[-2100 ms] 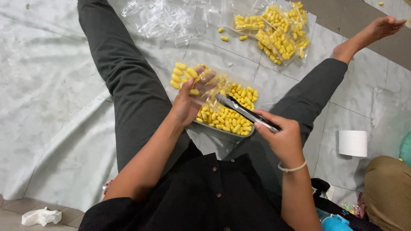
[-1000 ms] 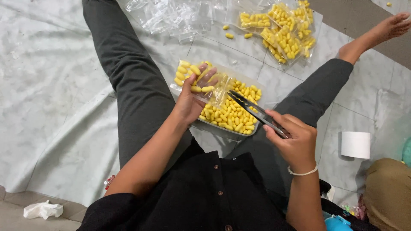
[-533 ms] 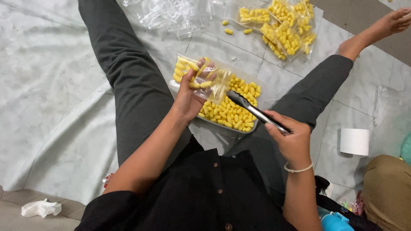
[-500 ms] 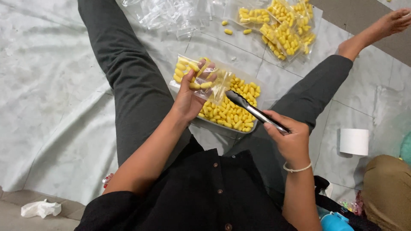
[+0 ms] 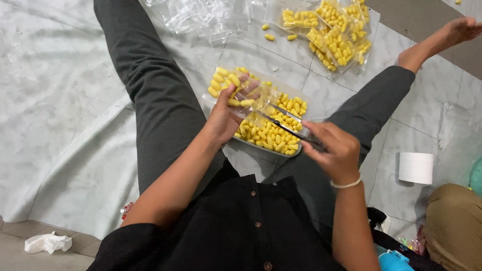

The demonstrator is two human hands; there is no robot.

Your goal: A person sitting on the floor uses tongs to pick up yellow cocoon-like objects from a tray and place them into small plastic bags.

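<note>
Holding a clear bag [image 5: 240,93] of yellow pieces in my left hand [image 5: 224,116], my right hand [image 5: 335,150] pinches tongs [image 5: 286,125] shut over the full tray [image 5: 268,136].

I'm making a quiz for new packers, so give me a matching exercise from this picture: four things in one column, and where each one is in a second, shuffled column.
Things:
1. tongs
2. small clear bag
3. white roll
4. crumpled tissue

Places:
A. on the floor at the bottom left
B. in the left hand, above the tray
C. in the right hand, tips over the yellow pieces
D. on the tiles by the right leg

Pairs: 1-C, 2-B, 3-D, 4-A
</note>
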